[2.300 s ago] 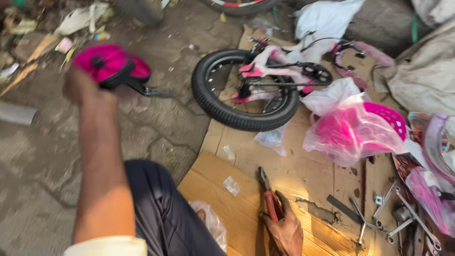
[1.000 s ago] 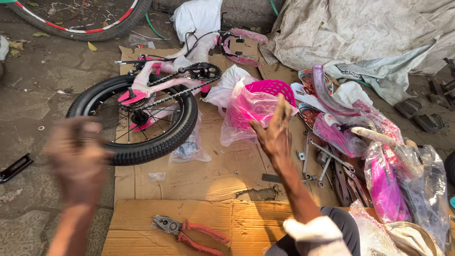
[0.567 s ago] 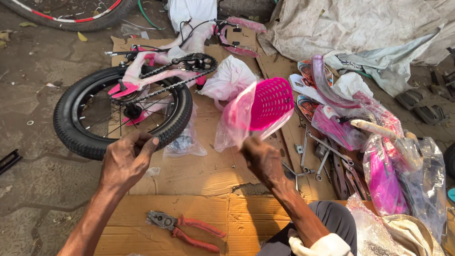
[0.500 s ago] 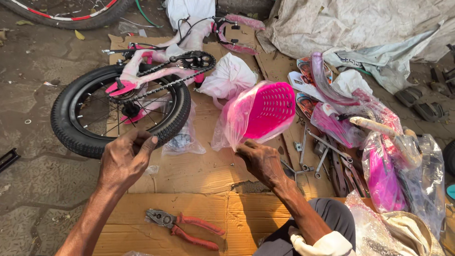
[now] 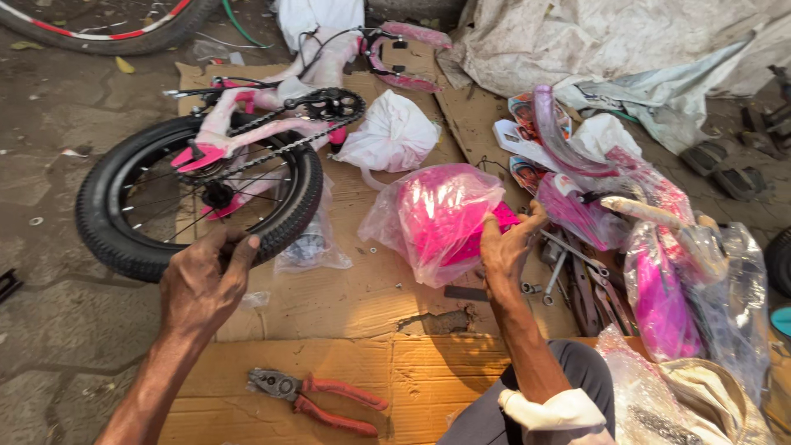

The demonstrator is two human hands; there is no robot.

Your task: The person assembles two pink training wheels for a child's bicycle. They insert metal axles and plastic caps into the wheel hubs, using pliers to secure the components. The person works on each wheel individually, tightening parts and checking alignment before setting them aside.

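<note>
The left hand rests on the near edge of a small black tyre, its fingers curled over the knobbly rubber tread and closed on it. The wheel lies flat on the cardboard, thin steel spokes fanning from the hub, with a pink-painted frame and a dark, toothed chainring and chain lying across its far side. The right hand grips a pink plastic basket, latticed with small holes and wrapped in thin, crinkled clear film; the thumb and fingers are clamped on its right-hand rim, and the basket stands tilted on the cardboard, just right of the wheel. Behind it sits a soft white bag, bunched and rounded. The cardboard is flat, brown and corrugated, scuffed and torn in one spot near the front. On its near sheet lie pliers with dull metal jaws and red rubber-sleeved handles, between the two forearms and apart from both. To the right of the right hand a loose heap of grey steel spanners lies just beside the basket, and beyond it glossy pink parts bundled in wrinkled clear plastic. A rumpled, dusty sheet covers the ground at the top right, and rough stone paving lies to the left of the cardboard.
</note>
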